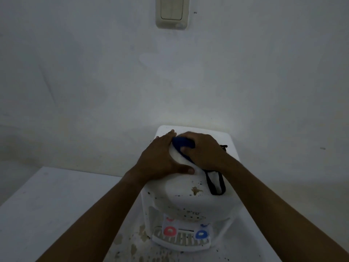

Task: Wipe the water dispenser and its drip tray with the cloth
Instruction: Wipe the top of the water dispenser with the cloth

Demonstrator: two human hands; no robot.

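The right hand (204, 150) curls its fingers round the blue cloth (182, 143) on top of the water dispenser (188, 197), pressing down to scrub. The left hand (162, 159) lies flat beside it, fingers straight, probably to steady the dispenser. The spotted drip tray (181, 242) at the dispenser's front base looks not yet wiped.

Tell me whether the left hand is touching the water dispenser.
Touching. The head view shows the left hand lying flat on the white top of the water dispenser, with palm and thumb against its surface.
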